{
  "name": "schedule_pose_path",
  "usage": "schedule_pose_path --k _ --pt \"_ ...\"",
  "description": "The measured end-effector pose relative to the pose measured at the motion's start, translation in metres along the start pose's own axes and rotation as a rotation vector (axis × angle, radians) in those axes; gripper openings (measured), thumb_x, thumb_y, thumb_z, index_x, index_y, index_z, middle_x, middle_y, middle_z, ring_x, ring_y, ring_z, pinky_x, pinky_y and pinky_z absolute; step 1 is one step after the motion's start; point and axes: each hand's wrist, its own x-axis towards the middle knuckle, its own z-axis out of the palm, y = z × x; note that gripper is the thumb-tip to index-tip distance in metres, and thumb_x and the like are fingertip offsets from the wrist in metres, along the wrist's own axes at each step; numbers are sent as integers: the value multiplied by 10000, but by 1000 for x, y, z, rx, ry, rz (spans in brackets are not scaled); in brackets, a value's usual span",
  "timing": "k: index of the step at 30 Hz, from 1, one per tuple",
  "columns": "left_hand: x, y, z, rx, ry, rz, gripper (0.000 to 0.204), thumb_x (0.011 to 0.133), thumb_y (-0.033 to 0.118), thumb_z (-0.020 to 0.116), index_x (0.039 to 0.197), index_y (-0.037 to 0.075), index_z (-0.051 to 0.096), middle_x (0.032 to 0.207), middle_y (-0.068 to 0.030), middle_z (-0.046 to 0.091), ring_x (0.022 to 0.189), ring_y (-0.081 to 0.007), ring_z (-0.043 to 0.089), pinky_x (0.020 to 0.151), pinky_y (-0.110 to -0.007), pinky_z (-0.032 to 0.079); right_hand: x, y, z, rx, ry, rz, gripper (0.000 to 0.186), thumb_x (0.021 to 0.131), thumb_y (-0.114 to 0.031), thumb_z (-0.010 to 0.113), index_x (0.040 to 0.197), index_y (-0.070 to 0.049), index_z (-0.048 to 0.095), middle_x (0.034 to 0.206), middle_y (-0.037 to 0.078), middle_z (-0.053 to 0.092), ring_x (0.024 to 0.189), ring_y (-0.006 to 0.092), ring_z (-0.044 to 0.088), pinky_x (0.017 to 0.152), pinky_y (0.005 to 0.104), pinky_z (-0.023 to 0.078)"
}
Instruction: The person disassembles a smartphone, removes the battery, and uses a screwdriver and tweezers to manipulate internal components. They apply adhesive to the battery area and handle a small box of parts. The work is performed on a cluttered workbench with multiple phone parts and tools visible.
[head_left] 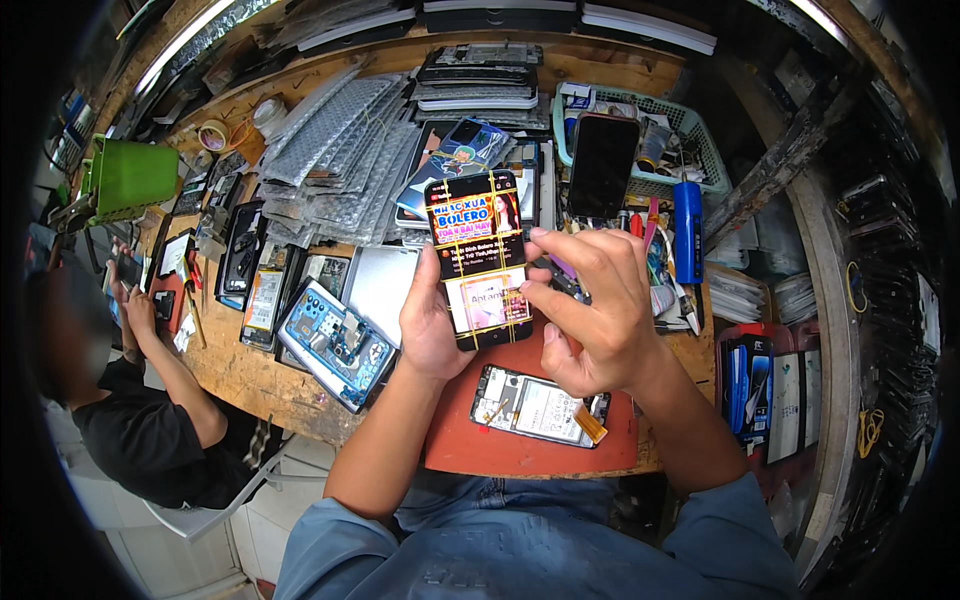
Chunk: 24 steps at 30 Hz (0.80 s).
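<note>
My left hand (425, 325) grips a black smartphone (478, 262) from below, its thumb along the left edge. The phone's screen is lit, and thin yellow bands cross it lengthwise and crosswise. My right hand (600, 305) is at the phone's right edge, fingers bent and spread apart. Its fingertips are close to the screen and bands; whether they touch is hard to tell. Below the hands, an opened phone (540, 407) with its battery and an orange flex cable (590, 424) showing lies on a red mat (460, 440).
Left of my forearm lies an opened blue phone (338, 342). Bubble-wrapped parts (335, 140) are piled behind it. A green basket (690, 115) of supplies stands back right, with a dark phone (603, 165) before it and a blue tool (688, 230) beside it. Another person (150, 430) works at far left.
</note>
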Motion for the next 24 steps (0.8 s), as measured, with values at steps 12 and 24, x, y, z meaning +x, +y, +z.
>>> schedule_pose_path --k 12,24 --pt "-1 0 5 -120 -4 28 839 1179 651 178 1634 6 463 1415 -268 714 1251 -399 750 1073 -515 629 1 -4 3 11 11 -33 390 634 -174 715 992 -34 781 1385 164 702 1157 331 645 1003 532 467" --pt "-1 -1 0 -91 -7 -5 819 1178 652 191 1679 38 401 1525 -282 637 1313 -425 709 1088 -559 614 -1 -3 7 101 77 -53 183 730 1 703 907 -41 721 1041 88 815 828 254 691 795 424 412"
